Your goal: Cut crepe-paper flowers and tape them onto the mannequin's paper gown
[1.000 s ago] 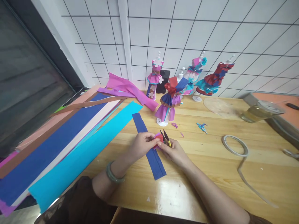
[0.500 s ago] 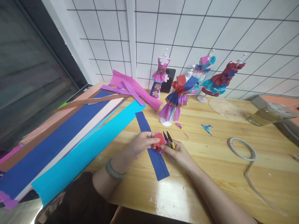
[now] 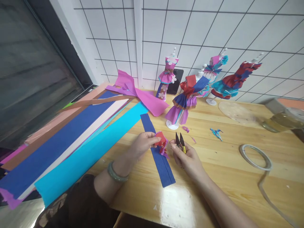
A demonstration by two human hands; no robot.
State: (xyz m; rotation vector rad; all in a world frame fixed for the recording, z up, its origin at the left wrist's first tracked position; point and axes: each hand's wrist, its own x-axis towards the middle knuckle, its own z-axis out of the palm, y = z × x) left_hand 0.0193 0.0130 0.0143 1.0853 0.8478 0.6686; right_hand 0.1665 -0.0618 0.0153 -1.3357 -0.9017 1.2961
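Note:
My left hand (image 3: 145, 143) pinches a small folded piece of red and purple crepe paper (image 3: 161, 141) between thumb and fingers. Beneath it, a dark blue paper strip (image 3: 163, 169) lies slantwise on the table. Just to the right, my right hand (image 3: 187, 155) is closed around a pair of thread snips (image 3: 180, 142), whose two dark blades point up and stand apart. Its thumb and index finger come together near the red paper, with a small gap between. Beyond the hands stands a mini dress form (image 3: 182, 101) in red, blue and purple paper.
Long crepe paper sheets (image 3: 95, 145) spread across the left, with pink paper (image 3: 152, 101) behind. More dressed forms (image 3: 237, 79) and a phone (image 3: 177, 82) stand near the tiled wall. A tape roll (image 3: 256, 157), a glass jar (image 3: 282, 120) and paper scraps (image 3: 216, 133) lie to the right.
My right hand has moved right, away from the red paper, carrying the snips. My left hand still holds the paper, which now shows more of its folded purple edge. The view has shifted slightly.

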